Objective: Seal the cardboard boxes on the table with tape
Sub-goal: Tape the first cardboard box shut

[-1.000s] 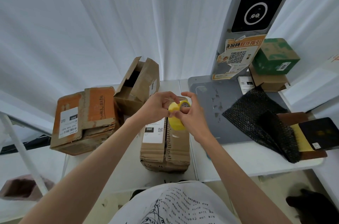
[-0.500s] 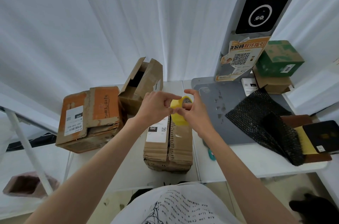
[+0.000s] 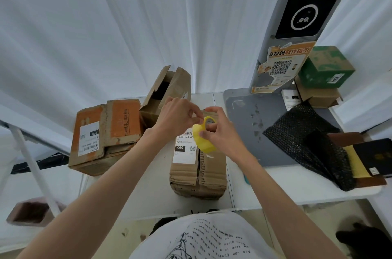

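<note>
While the yellow roll of tape (image 3: 204, 138) is held in mid-frame of the head view, it is gripped by the right hand (image 3: 222, 134), whose fingers are curled round its rim. The left hand (image 3: 176, 118), just left of it, is pinched at the roll's upper edge, seemingly on the tape's free end, though this cannot be told for certain. Directly beneath the grip lies the ribbed brown cardboard box with a white label (image 3: 198, 168), its long axis running from the hands toward the bottom of the frame. Both hands are judged equally near its far end.
</note>
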`<action>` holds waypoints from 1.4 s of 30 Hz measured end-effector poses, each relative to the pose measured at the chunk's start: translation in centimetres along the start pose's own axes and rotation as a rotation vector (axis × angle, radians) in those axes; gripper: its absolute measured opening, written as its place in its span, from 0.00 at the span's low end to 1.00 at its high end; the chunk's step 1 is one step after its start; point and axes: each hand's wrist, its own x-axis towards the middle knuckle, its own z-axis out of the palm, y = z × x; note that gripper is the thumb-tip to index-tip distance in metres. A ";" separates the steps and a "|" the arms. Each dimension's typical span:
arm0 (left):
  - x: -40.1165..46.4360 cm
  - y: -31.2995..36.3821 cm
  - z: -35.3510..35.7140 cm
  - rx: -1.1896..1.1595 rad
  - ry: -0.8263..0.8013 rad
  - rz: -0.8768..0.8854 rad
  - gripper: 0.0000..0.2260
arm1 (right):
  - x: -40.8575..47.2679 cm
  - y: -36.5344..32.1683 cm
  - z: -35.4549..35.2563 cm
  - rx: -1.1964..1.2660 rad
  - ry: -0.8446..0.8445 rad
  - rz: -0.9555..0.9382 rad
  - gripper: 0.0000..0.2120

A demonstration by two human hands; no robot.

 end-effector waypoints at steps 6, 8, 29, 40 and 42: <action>0.6 -0.2 -0.4 0.004 -0.118 0.086 0.04 | -0.1 -0.3 -0.6 -0.080 -0.039 -0.018 0.29; 0.7 -0.4 -0.4 -0.001 -0.181 0.114 0.06 | -0.2 -0.4 -0.8 -0.098 -0.056 -0.027 0.28; 1.7 -0.1 0.0 -0.319 -0.332 0.026 0.11 | -0.8 1.1 -3.1 -0.011 0.014 -0.151 0.22; 2.7 0.4 -2.0 -0.532 -0.474 -0.065 0.04 | 0.4 1.7 -3.8 -0.082 0.128 -0.213 0.09; 3.1 -0.1 -2.3 -0.488 -0.484 -0.071 0.06 | 0.3 1.7 -4.0 -0.079 0.106 -0.229 0.09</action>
